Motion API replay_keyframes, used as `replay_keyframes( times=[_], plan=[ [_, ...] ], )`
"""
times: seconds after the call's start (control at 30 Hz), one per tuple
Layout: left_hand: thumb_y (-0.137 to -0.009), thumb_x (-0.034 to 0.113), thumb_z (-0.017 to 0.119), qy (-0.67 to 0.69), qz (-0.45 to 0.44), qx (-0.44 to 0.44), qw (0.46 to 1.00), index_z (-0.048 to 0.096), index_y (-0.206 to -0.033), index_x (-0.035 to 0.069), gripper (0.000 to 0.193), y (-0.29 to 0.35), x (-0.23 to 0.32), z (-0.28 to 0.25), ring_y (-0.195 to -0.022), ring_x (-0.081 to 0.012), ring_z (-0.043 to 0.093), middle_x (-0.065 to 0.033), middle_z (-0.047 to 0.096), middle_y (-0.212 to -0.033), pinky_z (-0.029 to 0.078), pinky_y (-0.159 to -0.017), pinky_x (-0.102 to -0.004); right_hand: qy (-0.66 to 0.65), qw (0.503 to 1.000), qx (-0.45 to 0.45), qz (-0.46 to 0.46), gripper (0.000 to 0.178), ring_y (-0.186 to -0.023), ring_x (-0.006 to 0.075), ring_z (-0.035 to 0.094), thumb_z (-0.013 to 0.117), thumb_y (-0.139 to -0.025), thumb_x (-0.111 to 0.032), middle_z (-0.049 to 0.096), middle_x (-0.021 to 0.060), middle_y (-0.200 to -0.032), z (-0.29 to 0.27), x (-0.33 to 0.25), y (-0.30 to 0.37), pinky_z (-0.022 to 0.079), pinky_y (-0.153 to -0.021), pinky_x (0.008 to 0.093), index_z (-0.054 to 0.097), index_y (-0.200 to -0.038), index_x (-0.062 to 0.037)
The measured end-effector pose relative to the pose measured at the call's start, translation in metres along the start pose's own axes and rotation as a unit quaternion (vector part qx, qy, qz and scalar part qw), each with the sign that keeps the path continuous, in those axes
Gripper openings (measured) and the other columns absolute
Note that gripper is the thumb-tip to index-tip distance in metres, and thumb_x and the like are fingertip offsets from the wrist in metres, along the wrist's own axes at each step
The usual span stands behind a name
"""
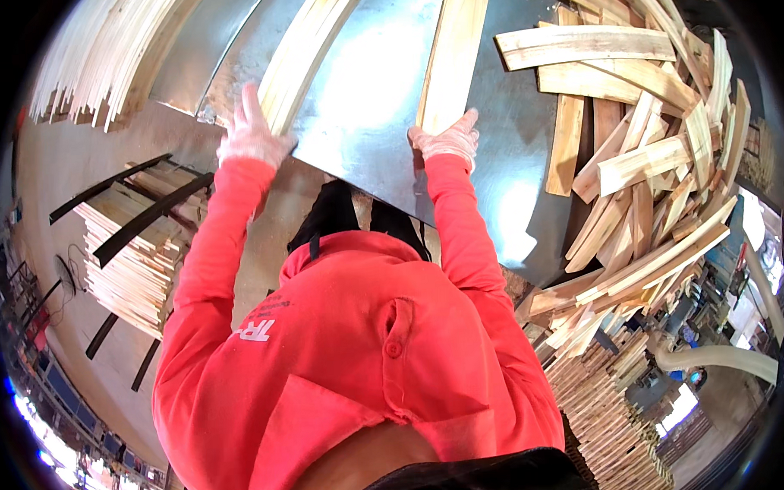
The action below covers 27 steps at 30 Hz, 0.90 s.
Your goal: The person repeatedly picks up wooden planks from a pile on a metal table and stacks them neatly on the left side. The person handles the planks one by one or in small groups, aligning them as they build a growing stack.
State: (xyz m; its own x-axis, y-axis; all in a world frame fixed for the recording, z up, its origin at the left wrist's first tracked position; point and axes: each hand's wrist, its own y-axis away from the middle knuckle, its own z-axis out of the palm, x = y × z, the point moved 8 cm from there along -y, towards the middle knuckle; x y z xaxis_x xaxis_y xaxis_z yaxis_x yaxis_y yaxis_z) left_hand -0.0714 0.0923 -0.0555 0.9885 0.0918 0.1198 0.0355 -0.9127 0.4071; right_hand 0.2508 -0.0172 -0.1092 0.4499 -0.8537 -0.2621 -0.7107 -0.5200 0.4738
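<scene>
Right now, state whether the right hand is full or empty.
Full: the right hand holds a wooden board, thumb and fingers either side.

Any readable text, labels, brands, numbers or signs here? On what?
Red shirt: white lettering on the chest; not transcribed.
Same shirt: dark lettering beside it, too small to read.
Left board, right board: no text visible.
Background: too small or blurred to tell.
</scene>
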Motion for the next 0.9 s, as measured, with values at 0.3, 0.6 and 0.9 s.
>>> replay_keyframes(
  times=[0.3, 0.6, 0.9],
  plan=[
    [-0.076, 0.042, 0.068, 0.022, -0.038, -0.051, 0.998, 0.011, -0.151, 0.017, 0.097, 0.004, -0.044, 0.032, -0.117, -0.0352, 0.054, -0.0183, 0.045, -0.136, 0.042, -0.098, -0.0496, -0.589, 0.801, -0.075, -0.074, 0.044, -0.098, 0.0262, 0.064, 0.071, -0.082, -0.025, 0.065, 0.0176, -0.112, 0.06, 0.025, 0.002, 0.049, -0.088, 0.0348, 0.058, -0.115, 0.0019],
    [-0.073, 0.032, 0.073, 0.074, 0.043, 0.039, 0.996, 0.024, -0.146, 0.009, 0.091, 0.004, -0.026, 0.018, -0.11, -0.0396, 0.057, -0.024, 0.054, -0.125, 0.048, -0.09, -0.0452, -0.37, 0.901, 0.225, 0.012, 0.075, -0.111, 0.0361, 0.055, 0.063, -0.081, -0.056, 0.052, 0.0243, -0.124, -0.263, -0.161, -0.153, 0.045, -0.091, 0.0446, 0.049, -0.125, 0.0024],
    [-0.067, 0.042, 0.074, 0.163, 0.043, 0.024, 0.985, 0.031, -0.144, 0.012, 0.093, 0.005, 0.011, 0.005, -0.103, -0.0405, 0.061, -0.0244, 0.06, -0.119, 0.051, -0.085, -0.0461, 0.037, 0.937, 0.242, 0.25, 0.117, -0.139, 0.0388, 0.027, 0.069, -0.069, -0.061, 0.016, 0.0298, -0.152, -0.201, -0.033, -0.25, 0.027, -0.113, 0.0438, 0.009, -0.15, -0.0025]
  ],
)
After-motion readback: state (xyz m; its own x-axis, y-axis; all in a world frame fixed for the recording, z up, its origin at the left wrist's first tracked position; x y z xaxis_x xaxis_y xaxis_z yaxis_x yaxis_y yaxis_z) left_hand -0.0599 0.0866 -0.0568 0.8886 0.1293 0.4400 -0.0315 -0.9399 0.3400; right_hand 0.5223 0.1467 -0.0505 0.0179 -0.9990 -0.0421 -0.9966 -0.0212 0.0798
